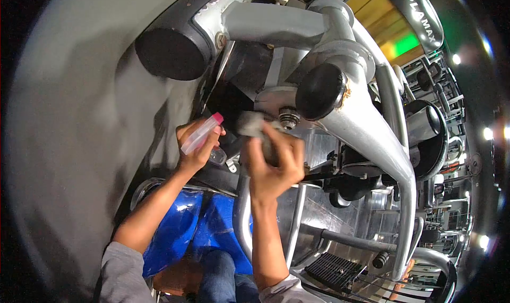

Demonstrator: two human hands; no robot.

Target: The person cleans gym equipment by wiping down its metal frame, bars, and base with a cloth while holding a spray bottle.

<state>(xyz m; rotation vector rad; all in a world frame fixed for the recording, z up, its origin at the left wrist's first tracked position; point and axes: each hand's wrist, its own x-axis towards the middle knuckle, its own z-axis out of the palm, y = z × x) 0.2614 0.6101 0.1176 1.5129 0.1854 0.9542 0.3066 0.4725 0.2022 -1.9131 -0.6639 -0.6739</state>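
Observation:
My left hand (199,146) is closed round a small clear bottle (197,138) with a pink cap, tilted up to the right. Beside it, my right hand (276,162) grips a greyish cloth (254,123), blurred by motion. The cloth is close to a metal bolt (289,118) on the grey machine frame (372,117). Just above and right of that hand is a round black end cap (320,91); whether the cloth touches the frame cannot be made out.
A larger black-capped tube (172,53) juts out at the upper left, near a grey wall (69,143). Blue padded seats (175,223) lie below my arms. Gym machines and weights fill the right side. Part of another person's arm (405,276) shows at the lower right.

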